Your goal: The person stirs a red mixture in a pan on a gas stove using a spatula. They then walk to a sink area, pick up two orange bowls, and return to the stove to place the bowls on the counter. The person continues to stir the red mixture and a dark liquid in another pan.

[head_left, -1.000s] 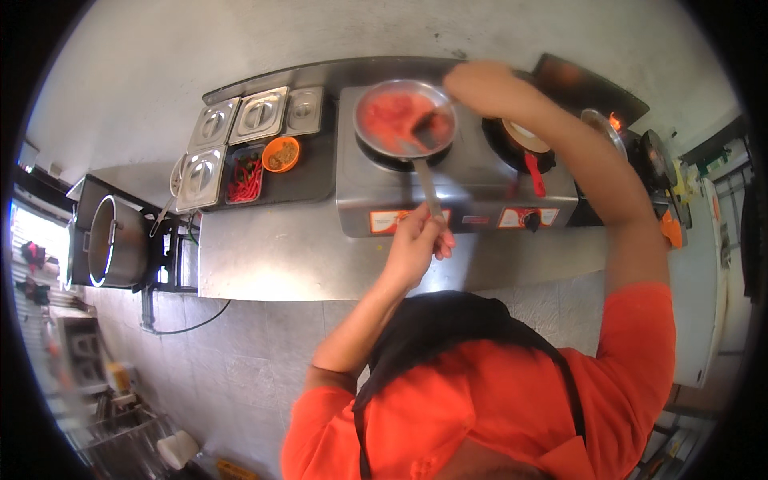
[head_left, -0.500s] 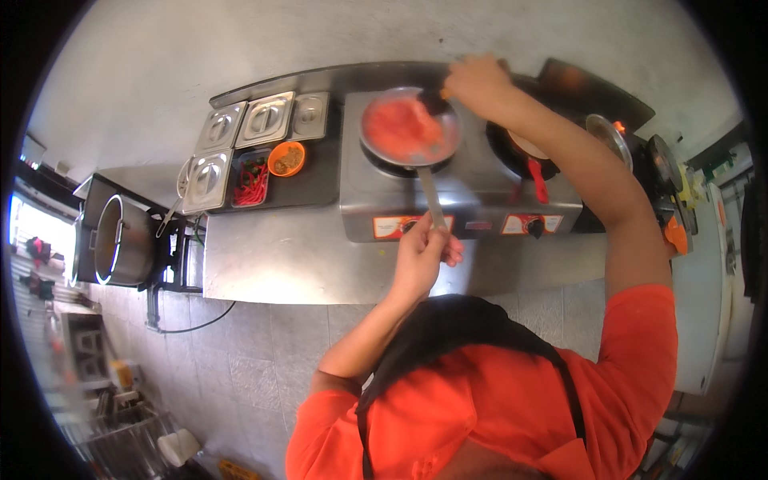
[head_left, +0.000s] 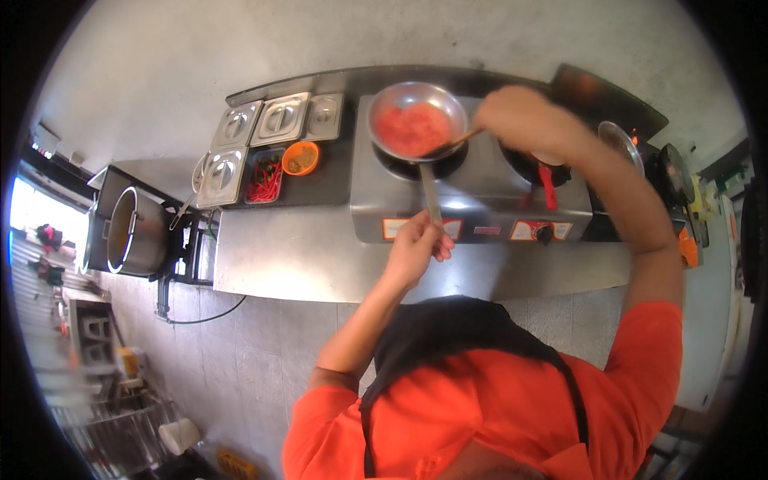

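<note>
A steel frying pan (head_left: 456, 108) holding red, wet food (head_left: 408, 124) is over the left burner of the steel stove (head_left: 372, 204). My left hand (head_left: 420, 240) is closed round the pan's long metal handle (head_left: 428, 188), below the pan. My right hand (head_left: 520, 116), slightly blurred, is closed on a spatula (head_left: 458, 144) whose dark end rests inside the pan's lower right part. A second pan with a red handle (head_left: 549, 188) stands on the right burner, partly hidden by my right hand and arm.
On the left, a dark tray (head_left: 328, 176) holds several lidded steel containers (head_left: 280, 120), red chillies (head_left: 264, 184) and an orange bowl (head_left: 301, 160). A large pot (head_left: 136, 232) stands farther left. A flame and more pans (head_left: 676, 172) are at the right. The counter's edge (head_left: 320, 296) runs below.
My right hand has swung right and down from above the pan's right side, bringing the spatula to the pan's lower right. My left hand stays on the handle, shifted only slightly.
</note>
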Action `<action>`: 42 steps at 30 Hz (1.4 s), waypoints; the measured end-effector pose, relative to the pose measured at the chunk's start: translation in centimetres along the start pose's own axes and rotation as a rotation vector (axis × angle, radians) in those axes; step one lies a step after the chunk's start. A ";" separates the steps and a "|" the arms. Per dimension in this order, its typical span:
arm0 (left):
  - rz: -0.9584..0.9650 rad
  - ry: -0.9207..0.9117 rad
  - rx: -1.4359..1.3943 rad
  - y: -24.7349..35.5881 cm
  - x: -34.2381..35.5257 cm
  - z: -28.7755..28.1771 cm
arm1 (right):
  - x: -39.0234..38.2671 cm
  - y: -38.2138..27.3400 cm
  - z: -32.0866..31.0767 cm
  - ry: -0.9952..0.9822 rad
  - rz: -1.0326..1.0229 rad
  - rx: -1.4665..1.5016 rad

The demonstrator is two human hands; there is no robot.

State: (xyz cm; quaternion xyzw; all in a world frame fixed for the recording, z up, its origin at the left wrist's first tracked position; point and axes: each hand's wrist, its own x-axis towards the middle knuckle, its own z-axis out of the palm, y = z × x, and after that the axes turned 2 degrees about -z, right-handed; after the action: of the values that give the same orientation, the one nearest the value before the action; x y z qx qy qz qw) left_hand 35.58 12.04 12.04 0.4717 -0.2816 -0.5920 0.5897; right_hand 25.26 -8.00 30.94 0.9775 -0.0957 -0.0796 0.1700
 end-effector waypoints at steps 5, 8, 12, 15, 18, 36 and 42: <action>-0.037 -0.055 0.011 0.8 -0.7 1.9 | 2.9 -2.0 4.6 0.070 0.154 0.083; -0.032 -0.027 -0.032 0.9 -0.9 2.1 | 3.5 -0.1 4.2 0.101 0.237 0.059; -0.015 -0.030 -0.100 0.4 -1.1 1.7 | 0.0 0.2 -0.7 -0.109 0.158 0.018; -0.009 -0.053 -0.113 0.3 -1.0 1.7 | 1.3 -0.3 0.2 -0.156 0.154 -0.027; -0.015 -0.071 -0.115 0.2 -0.7 2.2 | 3.9 1.7 4.4 0.094 0.154 -0.019; 0.003 0.061 -0.070 2.2 -3.7 2.6 | 5.7 3.1 7.4 0.419 -0.007 -0.217; -0.012 0.081 0.018 1.6 -1.6 -0.4 | 3.5 3.8 2.4 0.156 0.180 -0.076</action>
State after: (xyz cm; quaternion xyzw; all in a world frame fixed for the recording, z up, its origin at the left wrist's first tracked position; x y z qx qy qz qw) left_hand 36.39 13.41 13.68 0.5020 -0.2600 -0.5734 0.5929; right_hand 27.63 -13.01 29.64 0.9611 -0.1665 0.0085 0.2201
